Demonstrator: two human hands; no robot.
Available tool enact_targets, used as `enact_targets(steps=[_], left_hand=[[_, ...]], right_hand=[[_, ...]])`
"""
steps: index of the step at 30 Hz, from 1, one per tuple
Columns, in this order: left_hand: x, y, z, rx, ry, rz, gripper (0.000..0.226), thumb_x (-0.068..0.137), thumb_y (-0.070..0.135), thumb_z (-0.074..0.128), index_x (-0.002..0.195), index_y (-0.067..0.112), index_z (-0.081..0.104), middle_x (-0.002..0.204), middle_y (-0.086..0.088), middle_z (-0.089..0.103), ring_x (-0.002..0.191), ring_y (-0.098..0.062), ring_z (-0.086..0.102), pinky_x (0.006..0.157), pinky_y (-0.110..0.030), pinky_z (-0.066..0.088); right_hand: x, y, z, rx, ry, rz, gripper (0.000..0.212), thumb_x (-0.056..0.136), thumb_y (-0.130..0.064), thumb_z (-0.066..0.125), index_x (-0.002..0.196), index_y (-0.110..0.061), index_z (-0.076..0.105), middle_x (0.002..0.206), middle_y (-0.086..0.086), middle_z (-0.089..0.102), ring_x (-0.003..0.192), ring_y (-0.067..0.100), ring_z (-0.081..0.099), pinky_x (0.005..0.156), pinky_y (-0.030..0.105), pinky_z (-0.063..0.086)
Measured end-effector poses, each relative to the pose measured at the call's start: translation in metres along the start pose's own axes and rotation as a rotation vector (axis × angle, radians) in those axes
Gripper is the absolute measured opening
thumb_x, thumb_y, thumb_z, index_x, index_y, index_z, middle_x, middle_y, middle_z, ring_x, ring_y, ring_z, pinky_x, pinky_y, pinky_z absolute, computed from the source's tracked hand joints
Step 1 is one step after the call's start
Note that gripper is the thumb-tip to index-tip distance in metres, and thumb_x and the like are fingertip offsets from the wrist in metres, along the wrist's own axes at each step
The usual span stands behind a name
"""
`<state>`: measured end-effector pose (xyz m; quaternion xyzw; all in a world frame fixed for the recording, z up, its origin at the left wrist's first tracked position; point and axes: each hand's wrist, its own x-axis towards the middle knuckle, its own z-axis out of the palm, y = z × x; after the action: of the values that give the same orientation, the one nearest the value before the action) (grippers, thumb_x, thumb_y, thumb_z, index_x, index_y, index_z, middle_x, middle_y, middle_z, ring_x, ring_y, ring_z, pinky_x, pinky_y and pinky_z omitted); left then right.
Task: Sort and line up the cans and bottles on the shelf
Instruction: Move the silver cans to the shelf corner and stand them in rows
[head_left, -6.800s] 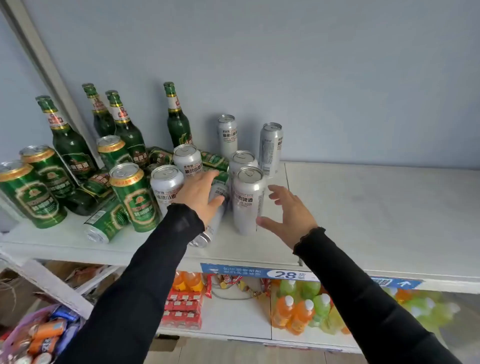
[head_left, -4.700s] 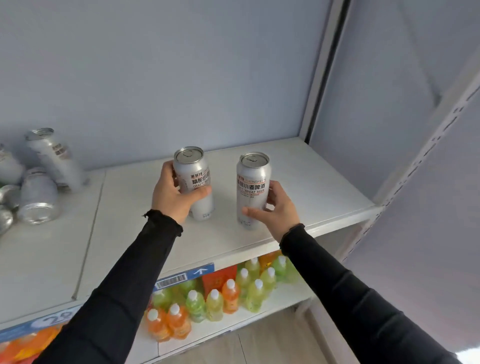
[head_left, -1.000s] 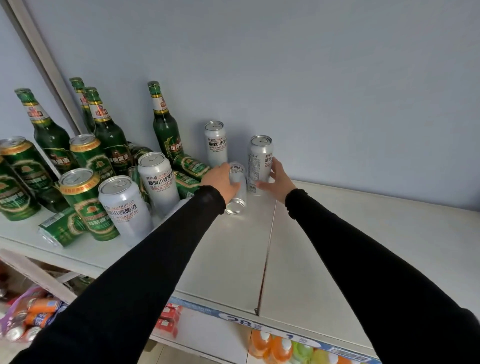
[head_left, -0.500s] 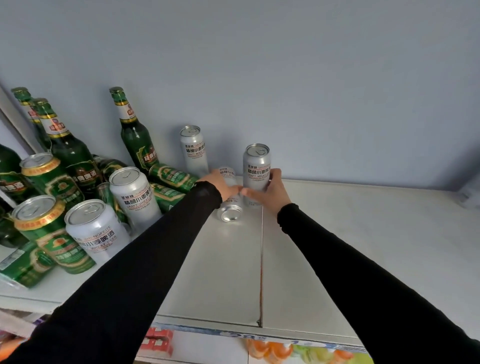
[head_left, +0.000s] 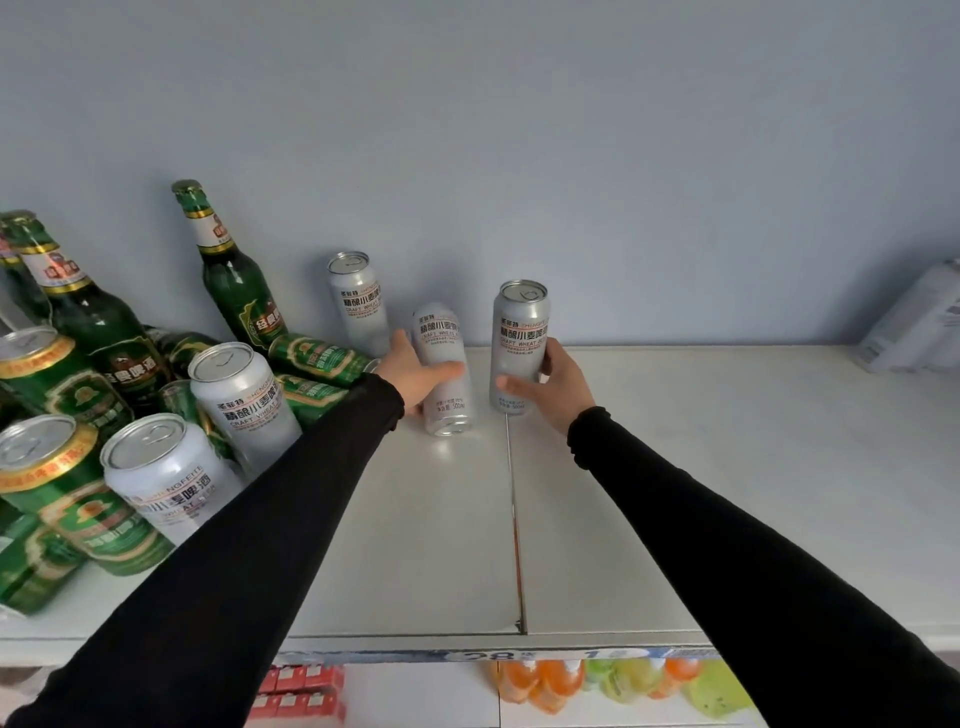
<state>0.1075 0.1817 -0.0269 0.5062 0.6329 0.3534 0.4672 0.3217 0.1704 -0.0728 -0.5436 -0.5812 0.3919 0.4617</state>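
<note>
Silver aluminium beer cans: left hand (head_left: 415, 370) grips a tilted can (head_left: 442, 364) at shelf centre; right hand (head_left: 550, 387) grips an upright can (head_left: 519, 343) at its 3 o'clock. Risk: left sleeve (head_left: 291, 493) may topple crowded silver cans (head_left: 244, 400) at 9 o'clock.

Left hand (head_left: 415, 371) grips tilted silver can (head_left: 444, 364); right hand (head_left: 558, 387) grips upright silver can (head_left: 519, 343).
</note>
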Motion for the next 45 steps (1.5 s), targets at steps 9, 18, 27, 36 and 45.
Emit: enact_targets(steps=[9, 18, 27, 36, 45], left_hand=[[-0.025, 0.011, 0.055, -0.064, -0.069, 0.307, 0.06, 0.068, 0.014, 0.085, 0.114, 0.017, 0.047, 0.106, 0.002, 0.063, 0.097, -0.014, 0.066, 0.08, -0.036, 0.055], [-0.059, 0.058, 0.204, -0.083, -0.246, 0.514, 0.064, 0.073, 0.018, 0.088, 0.122, 0.021, 0.047, 0.113, 0.008, 0.064, 0.102, -0.013, 0.065, 0.086, -0.03, 0.053], [-0.106, 0.096, 0.396, -0.039, -0.32, 0.565, 0.066, 0.071, 0.019, 0.09, 0.122, 0.021, 0.048, 0.111, 0.008, 0.067, 0.1, -0.011, 0.065, 0.082, -0.026, 0.051], [-0.093, 0.129, 0.497, 0.066, -0.297, 0.565, 0.075, 0.06, 0.038, 0.088, 0.121, 0.028, 0.046, 0.112, 0.012, 0.067, 0.106, -0.011, 0.064, 0.093, -0.044, 0.053], [-0.063, 0.157, 0.553, 0.121, -0.261, 0.566, 0.066, 0.065, 0.037, 0.089, 0.114, 0.033, 0.046, 0.106, 0.02, 0.065, 0.1, -0.005, 0.064, 0.091, -0.042, 0.054]], right_hand=[[-0.044, -0.001, -0.069, 0.016, 0.196, 0.017, 0.058, 0.074, -0.028, 0.086, 0.122, -0.018, 0.054, 0.115, -0.003, 0.066, 0.107, 0.013, 0.062, 0.087, 0.03, 0.054], [-0.103, 0.021, -0.219, -0.026, 0.367, -0.006, 0.053, 0.076, -0.024, 0.085, 0.12, -0.018, 0.055, 0.113, -0.005, 0.067, 0.106, 0.01, 0.063, 0.085, 0.028, 0.054], [-0.155, 0.071, -0.412, -0.089, 0.451, 0.03, 0.058, 0.073, -0.024, 0.088, 0.121, -0.02, 0.055, 0.113, -0.004, 0.068, 0.103, 0.013, 0.062, 0.084, 0.026, 0.05], [-0.131, 0.114, -0.503, -0.11, 0.498, 0.062, 0.061, 0.071, -0.027, 0.088, 0.122, -0.022, 0.055, 0.117, -0.005, 0.065, 0.102, 0.008, 0.058, 0.083, 0.024, 0.047], [-0.082, 0.141, -0.546, -0.098, 0.472, 0.106, 0.061, 0.071, -0.026, 0.088, 0.122, -0.025, 0.054, 0.119, -0.005, 0.066, 0.111, 0.018, 0.06, 0.094, 0.033, 0.049]])
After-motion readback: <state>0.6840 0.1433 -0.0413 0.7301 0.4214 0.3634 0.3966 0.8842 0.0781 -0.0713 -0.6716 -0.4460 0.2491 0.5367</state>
